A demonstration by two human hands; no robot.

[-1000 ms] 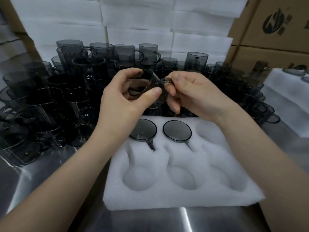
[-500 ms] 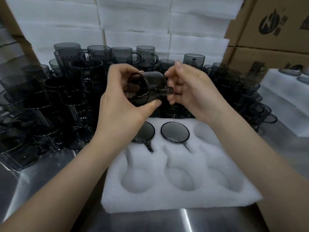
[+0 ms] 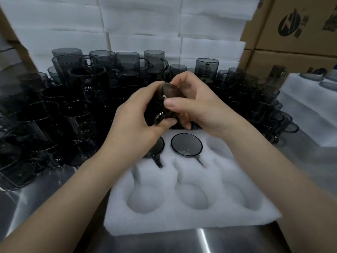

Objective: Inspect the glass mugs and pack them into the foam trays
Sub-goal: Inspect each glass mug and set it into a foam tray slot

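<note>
Both hands (image 3: 138, 115) (image 3: 198, 103) cup the mug (image 3: 168, 92) between them.

Dim, soft overhead light; blurred, warped edges

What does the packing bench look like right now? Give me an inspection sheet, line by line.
Surface: steel table, shiny, carrying everything.
Job's things: foam tray with six pockets; two packed mugs sit in the back row, four pockets free; held mug is above the tray's back edge.
Clutter: unpacked mugs crowd the left and back, some stacked.
Grippers: left hand and right hand both grip the held mug.
Cables: nothing seen.
Surroundings: foam sheets stacked behind, cardboard boxes at right, second foam tray at far right.
</note>
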